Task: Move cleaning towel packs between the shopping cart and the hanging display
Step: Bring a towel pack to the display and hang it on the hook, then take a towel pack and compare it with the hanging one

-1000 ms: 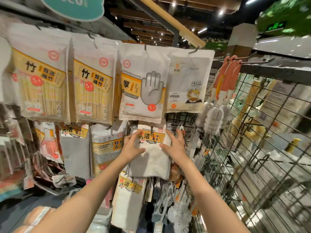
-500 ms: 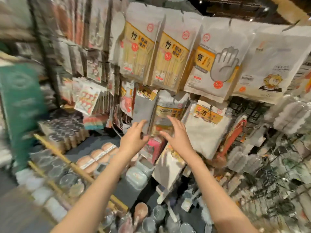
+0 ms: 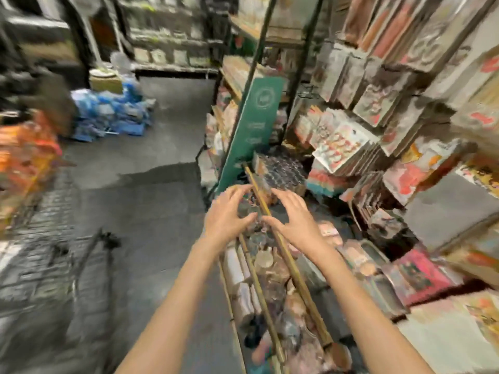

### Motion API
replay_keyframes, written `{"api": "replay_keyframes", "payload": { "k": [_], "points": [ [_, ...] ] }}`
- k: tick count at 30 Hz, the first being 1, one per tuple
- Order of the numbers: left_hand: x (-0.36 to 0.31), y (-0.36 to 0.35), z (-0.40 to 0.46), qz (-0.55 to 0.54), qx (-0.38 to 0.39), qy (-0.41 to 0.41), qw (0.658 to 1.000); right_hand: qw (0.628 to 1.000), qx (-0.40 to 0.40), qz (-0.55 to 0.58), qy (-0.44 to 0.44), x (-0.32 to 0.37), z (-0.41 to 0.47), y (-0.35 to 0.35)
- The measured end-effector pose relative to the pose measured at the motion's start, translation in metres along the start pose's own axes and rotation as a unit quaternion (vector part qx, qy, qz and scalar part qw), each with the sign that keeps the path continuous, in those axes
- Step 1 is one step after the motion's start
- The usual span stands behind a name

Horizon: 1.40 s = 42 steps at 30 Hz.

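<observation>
The picture is badly blurred. My left hand [image 3: 229,213] and my right hand [image 3: 293,218] hover side by side, fingers spread, nothing in either. They are over a low shelf edged with wooden rails [image 3: 287,256]. The hanging display [image 3: 378,109] of packaged goods fills the right side; no cleaning towel pack can be told apart in it. At the lower left a grey wire-mesh shape [image 3: 35,255] looks like the shopping cart, well to the left of both hands.
A tall green sign panel [image 3: 255,125] leans just beyond my hands. A heap of blue packs [image 3: 113,112] lies on the grey floor [image 3: 151,190] at the back left. Orange goods [image 3: 24,152] stand at the far left. Jars and small items crowd the low shelf.
The view has swung left and down, away from the hanging packs. Both hands have come off the white towel pack on its hook and now hang empty over the low shelf.
</observation>
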<state>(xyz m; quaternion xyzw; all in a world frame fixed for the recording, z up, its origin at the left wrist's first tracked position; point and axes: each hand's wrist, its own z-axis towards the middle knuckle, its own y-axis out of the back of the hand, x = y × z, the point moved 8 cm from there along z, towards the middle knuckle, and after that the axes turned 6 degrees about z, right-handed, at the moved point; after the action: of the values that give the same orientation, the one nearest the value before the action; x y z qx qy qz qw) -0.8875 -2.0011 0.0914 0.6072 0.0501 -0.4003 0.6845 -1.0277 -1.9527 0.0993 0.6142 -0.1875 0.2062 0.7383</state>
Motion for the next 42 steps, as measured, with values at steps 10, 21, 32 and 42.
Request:
{"api": "replay_keyframes", "payload": {
  "k": [10, 21, 32, 42],
  "points": [
    [0.207, 0.112, -0.001, 0.049, -0.098, 0.141, 0.984, 0.983, 0.121, 0.051, 0.131, 0.132, 0.139, -0.161],
    [0.361, 0.172, -0.007, 0.057, -0.150, 0.275, 0.948, 0.939, 0.242, 0.061, 0.238, 0.222, 0.249, -0.292],
    [0.486, 0.231, 0.035, 0.074, -0.262, 0.435, 0.858, 0.851, 0.351, 0.069, 0.384, 0.334, 0.392, -0.402],
    [0.559, 0.258, -0.027, 0.031, -0.348, 0.566, 0.747, 0.745, 0.444, 0.085, 0.490, 0.435, 0.409, -0.499]
  ]
}}
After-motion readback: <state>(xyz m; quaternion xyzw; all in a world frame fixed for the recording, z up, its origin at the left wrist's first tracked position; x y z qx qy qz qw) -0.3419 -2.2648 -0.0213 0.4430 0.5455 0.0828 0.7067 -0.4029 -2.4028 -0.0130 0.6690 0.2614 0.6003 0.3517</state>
